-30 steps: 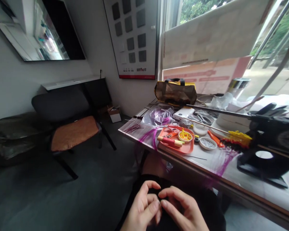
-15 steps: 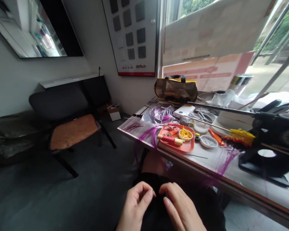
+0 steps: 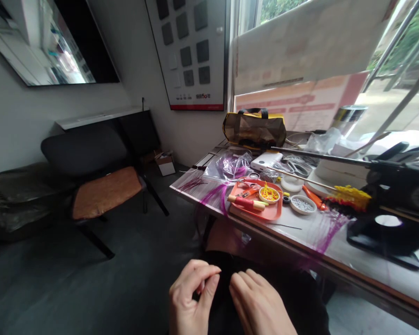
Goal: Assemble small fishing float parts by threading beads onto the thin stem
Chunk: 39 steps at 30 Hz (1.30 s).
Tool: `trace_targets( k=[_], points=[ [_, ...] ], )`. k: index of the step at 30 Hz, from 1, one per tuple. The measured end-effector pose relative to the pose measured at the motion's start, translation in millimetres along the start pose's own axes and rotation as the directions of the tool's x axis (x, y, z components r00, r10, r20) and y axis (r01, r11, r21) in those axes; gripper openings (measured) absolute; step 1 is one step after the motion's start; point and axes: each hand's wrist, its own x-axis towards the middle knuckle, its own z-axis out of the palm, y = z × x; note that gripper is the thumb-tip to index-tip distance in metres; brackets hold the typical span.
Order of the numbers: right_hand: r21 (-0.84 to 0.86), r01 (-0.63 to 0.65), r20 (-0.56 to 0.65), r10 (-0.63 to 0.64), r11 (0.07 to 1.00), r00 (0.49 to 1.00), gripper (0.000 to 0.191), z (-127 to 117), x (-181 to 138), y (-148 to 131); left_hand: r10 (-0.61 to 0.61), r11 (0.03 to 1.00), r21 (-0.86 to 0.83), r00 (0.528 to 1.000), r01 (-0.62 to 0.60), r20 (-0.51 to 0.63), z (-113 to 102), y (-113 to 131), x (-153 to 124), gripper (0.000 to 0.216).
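Note:
Over my dark-clothed lap, my left hand (image 3: 194,295) is closed, thumb and forefinger pinched together. Whatever lies between those fingertips is too small to make out. My right hand (image 3: 256,300) is a short way to the right, back upward, fingers bent together with the tips turned down; anything in them is hidden. The two hands do not touch. On the table beyond them, a red-orange tray (image 3: 274,213) bears a small bowl of yellow pieces (image 3: 268,195) and a red-wrapped stick tool (image 3: 246,203). A white dish of grey beads (image 3: 303,204) stands beside it.
Purple strands (image 3: 330,235) hang over the table's front edge. Elsewhere on the table (image 3: 286,235) are a mesh bag (image 3: 254,130), a clear plastic bag (image 3: 226,165), a yellow-tipped rod (image 3: 352,197) and a black stand (image 3: 384,246). A chair (image 3: 106,193) stands at left.
My left hand has shifted slightly left and its thumb and forefinger have come together. My right hand's fingers have drawn closer together and curled down.

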Motion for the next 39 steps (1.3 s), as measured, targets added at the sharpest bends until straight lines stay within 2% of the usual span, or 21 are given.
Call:
trace_targets(
  k=[2,5,8,10,14,20,24,28,32,36,39],
  points=[
    [0.008,0.007,-0.002,-0.007,1.000,1.000,0.025,1.8,-1.1,0.1,-0.004,1.000,0.015,0.999,0.003,0.038,-0.4,-2.7,1.4,0.010],
    [0.018,0.003,0.024,-0.003,1.000,1.000,0.023,4.6,-3.6,0.6,-0.007,1.000,0.031,0.986,0.002,0.165,-0.8,-4.7,1.9,0.010],
    [0.065,-0.002,0.066,-0.002,0.998,0.998,0.021,5.7,-5.9,1.7,-0.036,0.999,0.032,0.984,0.031,0.177,0.7,-5.8,0.4,0.015],
    [0.159,-0.032,0.067,0.021,0.987,0.998,0.020,4.7,-6.9,2.5,-0.080,0.997,0.036,0.978,0.074,0.190,1.9,-7.7,-0.6,0.018],
    [0.419,-0.114,-0.025,0.137,0.901,0.990,0.013,0.3,-6.6,2.7,-0.219,0.972,-0.018,0.937,0.232,0.274,3.6,-13.5,-2.0,0.024],
    [0.516,-0.155,-0.160,0.272,0.842,0.949,0.017,-1.6,-5.4,-0.5,-0.323,0.918,-0.111,0.879,0.381,0.350,5.1,-16.9,-3.0,0.030],
    [0.522,-0.184,-0.179,0.317,0.833,0.931,0.020,-2.1,-7.0,0.3,-0.374,0.867,-0.163,0.830,0.472,0.413,5.9,-19.3,-1.0,0.032],
    [0.478,-0.124,-0.234,0.262,0.870,0.936,0.016,-5.0,-8.3,3.9,-0.393,0.845,-0.171,0.806,0.506,0.442,6.0,-22.1,-2.0,0.029],
    [0.384,-0.056,-0.240,0.157,0.922,0.958,0.012,-5.7,-8.3,5.2,-0.368,0.832,-0.205,0.789,0.516,0.493,4.4,-23.6,-5.3,0.025],
    [0.342,-0.073,-0.313,0.187,0.937,0.931,0.021,-3.2,-7.9,2.6,-0.337,0.815,-0.232,0.760,0.531,0.555,4.1,-25.2,-6.7,0.027],
    [0.327,-0.078,-0.279,0.175,0.942,0.944,0.023,-4.3,-7.0,1.1,-0.317,0.821,-0.232,0.754,0.522,0.575,4.4,-25.9,-7.1,0.028]
  ],
)
